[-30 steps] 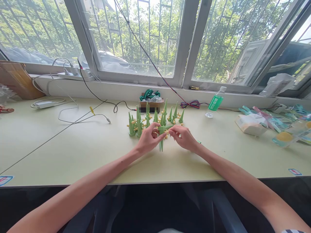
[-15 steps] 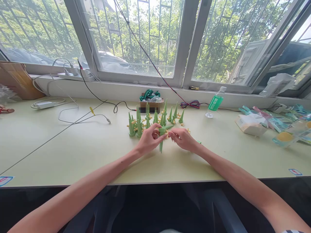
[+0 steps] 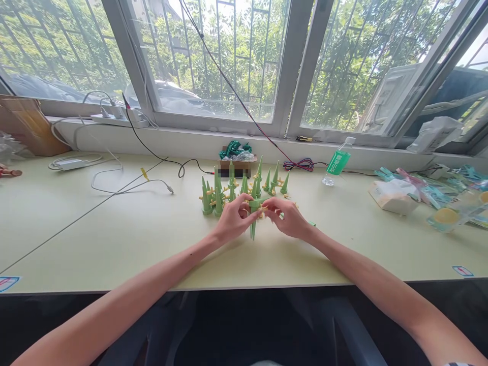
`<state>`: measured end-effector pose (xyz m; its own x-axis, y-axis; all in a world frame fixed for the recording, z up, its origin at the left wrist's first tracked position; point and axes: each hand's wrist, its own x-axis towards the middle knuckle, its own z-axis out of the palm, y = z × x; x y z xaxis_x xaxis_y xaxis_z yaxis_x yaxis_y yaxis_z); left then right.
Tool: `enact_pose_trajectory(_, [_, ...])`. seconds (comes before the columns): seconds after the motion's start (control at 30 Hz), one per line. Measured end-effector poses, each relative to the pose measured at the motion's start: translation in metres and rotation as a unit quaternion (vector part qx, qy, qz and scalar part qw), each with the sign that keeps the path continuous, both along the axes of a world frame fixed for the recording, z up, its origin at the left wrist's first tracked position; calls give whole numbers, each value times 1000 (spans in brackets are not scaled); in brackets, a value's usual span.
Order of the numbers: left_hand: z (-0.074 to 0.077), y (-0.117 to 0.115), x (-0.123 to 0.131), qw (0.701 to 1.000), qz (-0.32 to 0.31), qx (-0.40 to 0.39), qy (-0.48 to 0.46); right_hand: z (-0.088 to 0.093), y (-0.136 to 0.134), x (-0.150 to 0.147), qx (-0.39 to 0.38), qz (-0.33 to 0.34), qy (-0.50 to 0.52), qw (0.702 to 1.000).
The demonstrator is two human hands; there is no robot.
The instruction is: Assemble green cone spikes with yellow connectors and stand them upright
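Windows [image 3: 171, 61] back your bench [image 3: 133, 254]; over its middle, your left hand [image 3: 233, 219] pinches the spike [image 3: 253, 205], your right hand [image 3: 287, 218] curls nearly closed at its peg [image 3: 263, 209], grip unclear. Brace the spike; keep the peg square.

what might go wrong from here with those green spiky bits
The small yellow part at the fingertips of the right hand could slip and drop; how firmly it is gripped is hard to tell. The green spiked piece is pinched in the left hand, so a sideways push might twist it. The upright green cones stand close behind the hands, so a knock might topple some.
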<state>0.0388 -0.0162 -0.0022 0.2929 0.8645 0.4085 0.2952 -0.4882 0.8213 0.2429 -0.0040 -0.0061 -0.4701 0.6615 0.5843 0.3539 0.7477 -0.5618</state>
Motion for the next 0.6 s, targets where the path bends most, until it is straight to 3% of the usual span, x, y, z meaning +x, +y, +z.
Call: enact_pose_trajectory(0.6, [-1, -1, 1, 1000, 4, 3, 10, 0, 0, 0, -10, 3, -4, 1000])
